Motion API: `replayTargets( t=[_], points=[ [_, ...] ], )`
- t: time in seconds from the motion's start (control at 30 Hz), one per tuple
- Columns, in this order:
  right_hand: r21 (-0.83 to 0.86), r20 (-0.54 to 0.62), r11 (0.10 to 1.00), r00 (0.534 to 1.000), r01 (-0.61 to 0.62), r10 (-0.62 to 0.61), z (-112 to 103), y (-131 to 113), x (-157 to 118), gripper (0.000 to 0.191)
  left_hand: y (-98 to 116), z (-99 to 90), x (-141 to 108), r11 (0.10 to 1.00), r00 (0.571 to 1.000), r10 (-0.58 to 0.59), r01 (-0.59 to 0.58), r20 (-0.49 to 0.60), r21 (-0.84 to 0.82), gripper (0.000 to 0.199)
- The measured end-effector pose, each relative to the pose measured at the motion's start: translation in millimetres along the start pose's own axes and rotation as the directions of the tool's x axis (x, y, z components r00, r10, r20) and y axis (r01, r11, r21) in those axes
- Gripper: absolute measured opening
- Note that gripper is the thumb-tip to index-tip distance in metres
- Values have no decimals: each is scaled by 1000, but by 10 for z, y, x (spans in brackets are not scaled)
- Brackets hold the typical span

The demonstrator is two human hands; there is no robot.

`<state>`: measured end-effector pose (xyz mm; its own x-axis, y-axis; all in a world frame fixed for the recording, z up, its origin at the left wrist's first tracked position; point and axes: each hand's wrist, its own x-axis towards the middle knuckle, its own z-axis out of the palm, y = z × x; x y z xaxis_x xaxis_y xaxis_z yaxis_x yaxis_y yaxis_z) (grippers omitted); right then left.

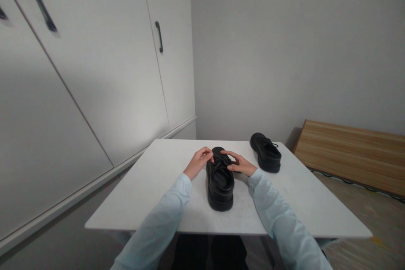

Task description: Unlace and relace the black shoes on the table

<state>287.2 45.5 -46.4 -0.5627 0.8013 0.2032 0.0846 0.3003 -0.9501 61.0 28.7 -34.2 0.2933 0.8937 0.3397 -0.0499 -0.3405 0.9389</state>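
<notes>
A black lace-up shoe (220,194) stands upright on the white table (152,185), with its heel towards me and its toe pointing away. My left hand (200,162) is at the shoe's left side near the toe, its thumb and fingers pinched together at the black shoelace (221,161). The lace end between those fingers is too small to see clearly. On the right side of the same shoe, my right hand (239,163) reaches over the lacing with fingers spread and thumb apart. Its fingertips are close to the laces or touching them.
Another black shoe (267,154), its lace tied in a bow, stands at the table's back right corner. White cupboards (126,71) with dark handles line the left. A grey wall (284,50) rises behind the table. A wood-grain panel (351,152) leans at the right.
</notes>
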Motion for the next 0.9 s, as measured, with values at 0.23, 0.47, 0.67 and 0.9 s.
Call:
replayTargets(
  t=[0.23, 0.47, 0.67, 0.9],
  points=[
    [-13, -7, 1000, 1000, -3, 3, 5, -22, -12, 63, -3, -1, -17, 998, 998, -55, 56, 7, -41, 31],
    [-4, -10, 1000, 1000, -22, 22, 16, -61, -14, 64, 23, -49, 8, 957, 981, 147, -109, -124, 270, 25],
    [-3, -12, 1000, 1000, -20, 20, 13, -42, -10, 63, -37, -76, 13, 899, 950, 257, -167, -177, 405, 21],
    [-4, -15, 1000, 1000, -9, 8, 7, -28, -13, 62, 5, -69, -10, 937, 979, 174, -131, -106, 323, 25]
  ],
)
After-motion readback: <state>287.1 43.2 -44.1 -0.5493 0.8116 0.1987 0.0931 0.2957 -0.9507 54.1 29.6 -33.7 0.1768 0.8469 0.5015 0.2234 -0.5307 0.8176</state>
